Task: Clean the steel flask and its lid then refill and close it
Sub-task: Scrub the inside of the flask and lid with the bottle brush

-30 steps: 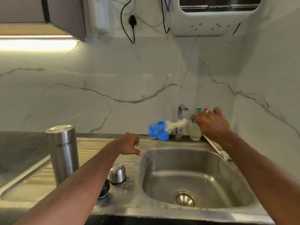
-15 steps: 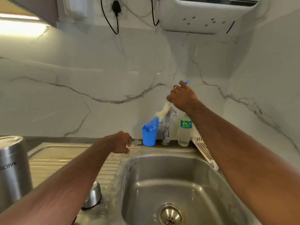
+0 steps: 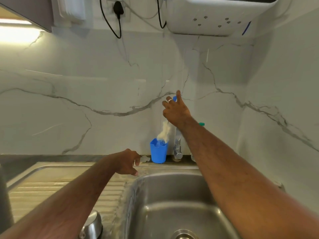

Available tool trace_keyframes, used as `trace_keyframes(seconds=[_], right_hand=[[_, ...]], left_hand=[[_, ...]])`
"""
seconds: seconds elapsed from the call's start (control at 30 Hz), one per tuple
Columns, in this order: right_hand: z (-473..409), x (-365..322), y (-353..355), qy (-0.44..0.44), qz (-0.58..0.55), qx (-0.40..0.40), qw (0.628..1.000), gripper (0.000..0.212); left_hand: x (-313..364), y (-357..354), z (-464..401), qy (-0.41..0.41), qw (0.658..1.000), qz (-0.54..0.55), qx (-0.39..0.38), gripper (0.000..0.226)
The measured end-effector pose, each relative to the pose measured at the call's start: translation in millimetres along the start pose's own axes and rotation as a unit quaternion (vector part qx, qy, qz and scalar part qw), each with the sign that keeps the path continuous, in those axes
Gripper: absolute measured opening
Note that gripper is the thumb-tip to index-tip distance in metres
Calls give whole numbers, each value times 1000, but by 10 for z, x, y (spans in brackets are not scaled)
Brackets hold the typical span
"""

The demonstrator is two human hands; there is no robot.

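Head view: the right hand [image 3: 176, 110] is raised in front of the marble backsplash [image 3: 86, 94], fingers curled round the blue handle of a bottle brush [image 3: 165, 131], with the forefinger stretched upward. The brush hangs down from the fist, and its pale bristle head dips into the mouth of a blue cup [image 3: 158, 151]. That cup stands upright at the far edge of the counter, just left of the steel tap [image 3: 177, 149].

The left hand [image 3: 127, 163] hovers over the far left rim of the sink [image 3: 172, 204], fingers loosely bent and pointing down, holding nothing.

The steel flask [image 3: 5, 195] shows only as a dark blurred edge at the far left of the frame, on the ribbed drainboard [image 3: 60, 188]; no lettering on it can be read here. Its rounded steel lid [image 3: 92, 226] sits at the near edge, beside the sink bowl and partly behind the left forearm.

A green bottle cap [image 3: 201, 124] peeks out just behind the right forearm. High on the wall hang a white appliance [image 3: 215, 16] and a black plug with its cord [image 3: 118, 9]. No writing is legible anywhere.
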State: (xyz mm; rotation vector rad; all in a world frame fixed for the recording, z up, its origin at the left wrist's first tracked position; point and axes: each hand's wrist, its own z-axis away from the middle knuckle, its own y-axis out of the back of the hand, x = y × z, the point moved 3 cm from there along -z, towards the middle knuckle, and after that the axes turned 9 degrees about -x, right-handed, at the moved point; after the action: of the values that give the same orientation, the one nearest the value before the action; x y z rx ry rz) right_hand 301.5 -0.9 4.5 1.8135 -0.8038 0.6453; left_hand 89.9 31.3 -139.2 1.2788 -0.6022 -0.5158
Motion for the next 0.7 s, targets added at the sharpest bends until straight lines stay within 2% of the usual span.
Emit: trace_keyframes(seconds=[0.1,0.2,0.27,0.37,0.5,0.6,0.7], right_hand=[[-34,-54,-57,-9,-11,-17,1000,28],[-55,-28,-143,-30,-18,-57,998,13],[-92,-22,-223,-45,-21,-96,994,22],[-178,-45,-441,-45,-60,-158,985,23],[-373,-69,-711,-40,-137,-232,962,47],[-419,-72,-739,-36,-143,-226,963,50],[-334,-79,-658,-30,-142,-197,969,44]], left_hand=[[-49,67,-16,-5,1000,-1,7,40],[-84,100,-35,-2,1000,-4,4,40],[-104,108,-58,0,1000,-4,1,37],[-102,121,-90,-1,1000,-11,0,34],[-63,162,-110,-8,1000,-23,4,32],[-83,194,-105,1,1000,-14,7,31],[-96,210,-99,3,1000,-5,13,31]])
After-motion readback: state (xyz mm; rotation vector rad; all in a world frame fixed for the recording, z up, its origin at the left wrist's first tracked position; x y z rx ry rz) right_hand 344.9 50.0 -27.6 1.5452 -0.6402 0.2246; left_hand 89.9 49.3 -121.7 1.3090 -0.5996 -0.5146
